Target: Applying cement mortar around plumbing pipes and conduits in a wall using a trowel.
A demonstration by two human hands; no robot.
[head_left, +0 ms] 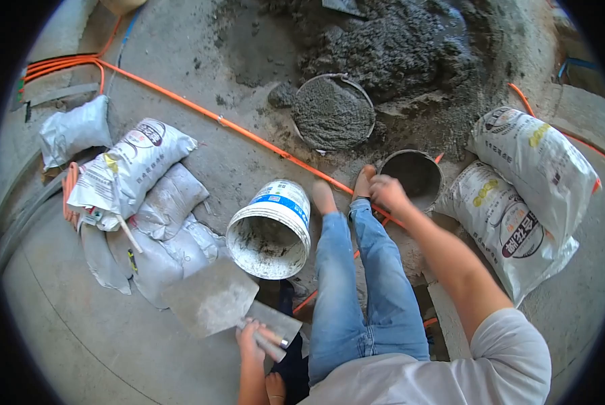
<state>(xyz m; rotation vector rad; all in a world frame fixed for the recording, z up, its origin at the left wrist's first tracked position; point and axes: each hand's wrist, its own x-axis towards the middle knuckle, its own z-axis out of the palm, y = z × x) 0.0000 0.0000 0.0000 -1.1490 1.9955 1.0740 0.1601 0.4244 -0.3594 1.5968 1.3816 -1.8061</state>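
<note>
My left hand grips the handles of two metal trowels, a broad pale blade and a darker, narrower blade, beside my legs. My right hand has its fingers closed at the left rim of a dark bucket with a grey-coated inside, next to my bare foot. A white bucket with a blue band lies tipped toward me, left of my legs. Above my feet, another bucket is full of wet grey mortar.
A heap of wet mortar spreads at the top. White sacks lie stacked at left and right. An orange conduit crosses the floor diagonally, with more pipes at the edges. Dark clothing and bare skin show beside my left leg.
</note>
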